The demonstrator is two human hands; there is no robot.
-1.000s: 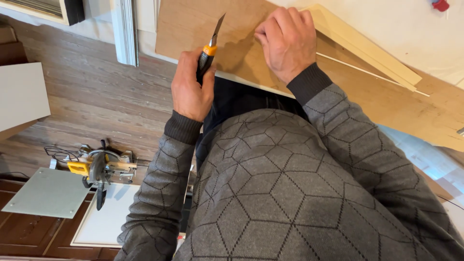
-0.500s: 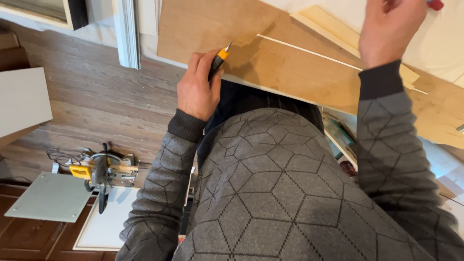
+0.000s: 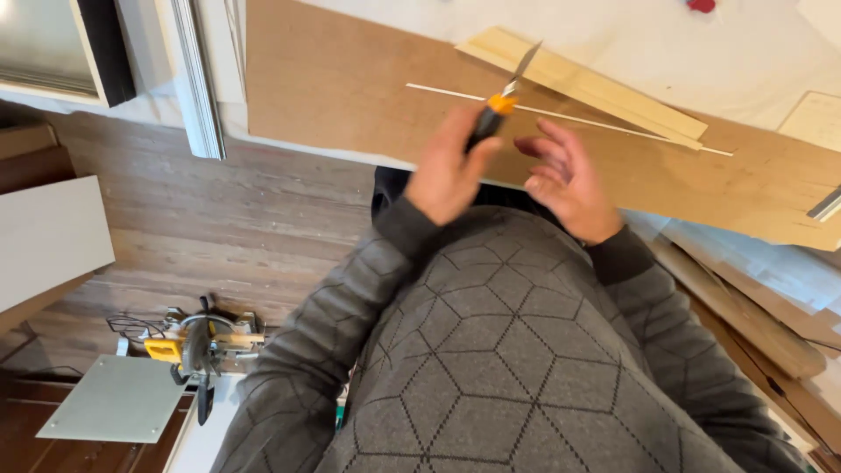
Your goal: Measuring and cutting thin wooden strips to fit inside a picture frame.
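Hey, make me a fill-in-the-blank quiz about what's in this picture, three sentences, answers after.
1. The left hand holds a utility ____ with a black and orange handle.
2. The right hand is open and holds ____.
3. A thin strip lies on the brown ____, beyond both hands.

Missing words: knife; nothing; board

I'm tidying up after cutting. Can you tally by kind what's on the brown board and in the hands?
Knife, in left hand: 1
Thin strip: 1
Flat pale slat: 1
Total: 3
The right hand is empty.
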